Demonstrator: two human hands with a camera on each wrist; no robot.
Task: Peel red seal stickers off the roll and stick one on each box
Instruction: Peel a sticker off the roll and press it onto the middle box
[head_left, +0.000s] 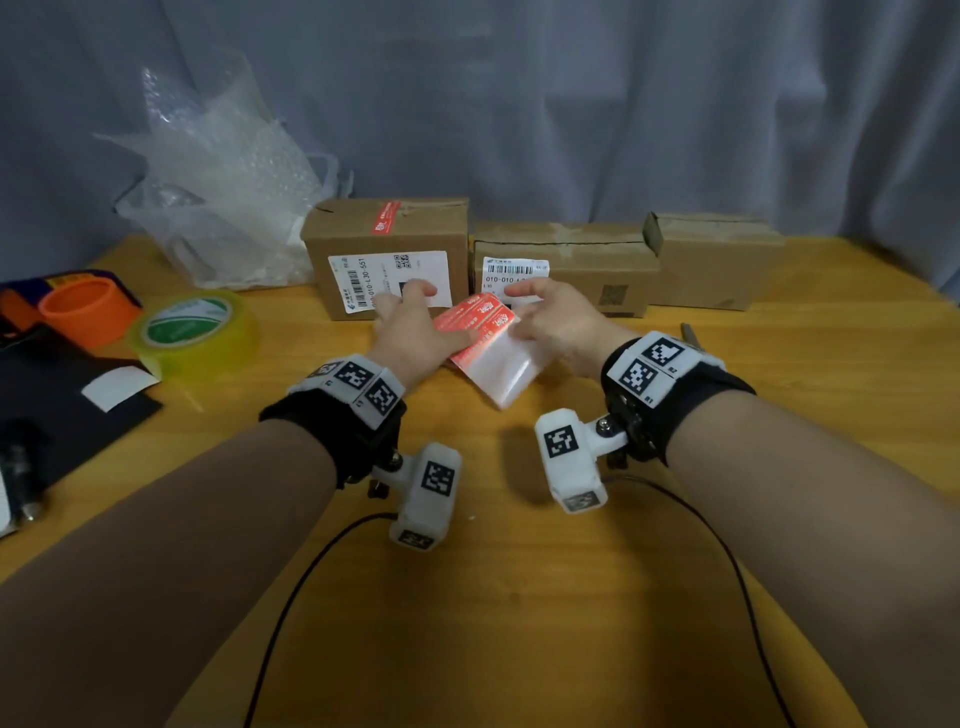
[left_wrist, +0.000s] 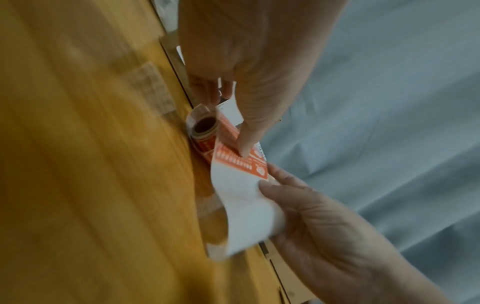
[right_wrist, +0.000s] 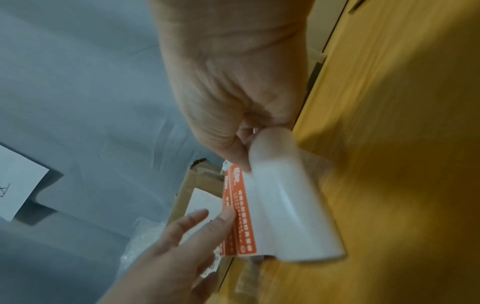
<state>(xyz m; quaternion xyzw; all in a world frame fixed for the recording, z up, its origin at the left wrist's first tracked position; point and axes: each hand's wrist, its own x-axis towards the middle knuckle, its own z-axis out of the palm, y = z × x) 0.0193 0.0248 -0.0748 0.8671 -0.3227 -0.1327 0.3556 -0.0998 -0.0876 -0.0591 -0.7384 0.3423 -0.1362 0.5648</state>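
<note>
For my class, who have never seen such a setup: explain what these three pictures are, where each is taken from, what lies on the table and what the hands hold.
A person works with bare hands, wearing cameras. One picture looks down from the head; the other two look along each wrist. On the wooden table stand three cardboard boxes; the leftmost box already carries a red sticker. Tape rolls and bubble wrap lie left. The left hand and right hand hold the sticker strip.
</note>
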